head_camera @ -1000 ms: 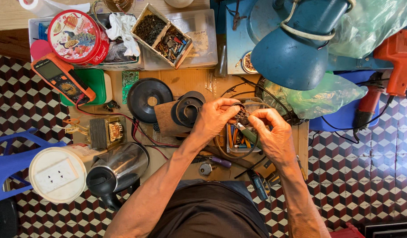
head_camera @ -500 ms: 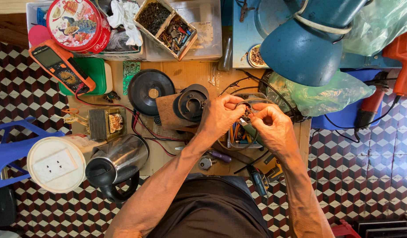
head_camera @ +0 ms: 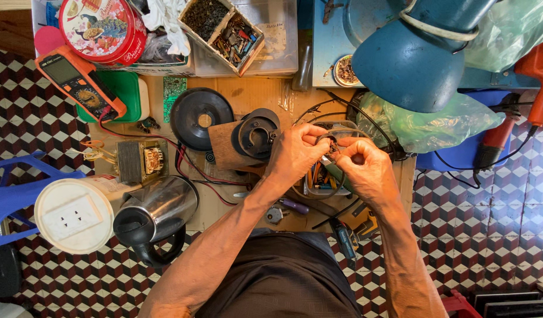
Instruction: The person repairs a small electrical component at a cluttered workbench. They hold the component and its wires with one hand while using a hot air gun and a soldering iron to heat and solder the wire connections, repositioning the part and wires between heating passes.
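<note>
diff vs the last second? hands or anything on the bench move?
Barely any change. Left hand and right hand have drawn slightly closer, fingers still pinching a small dark part between them; nothing picked up or released. Kettle, multimeter and black discs stayed put; the view only shifted.

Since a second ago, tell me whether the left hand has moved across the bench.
No. The left hand stays just right of the black round part, pinching the small piece with the right hand; only the camera shifted.

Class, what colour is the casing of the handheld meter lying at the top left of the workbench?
Orange, on the multimeter, seen in the head view.
</note>
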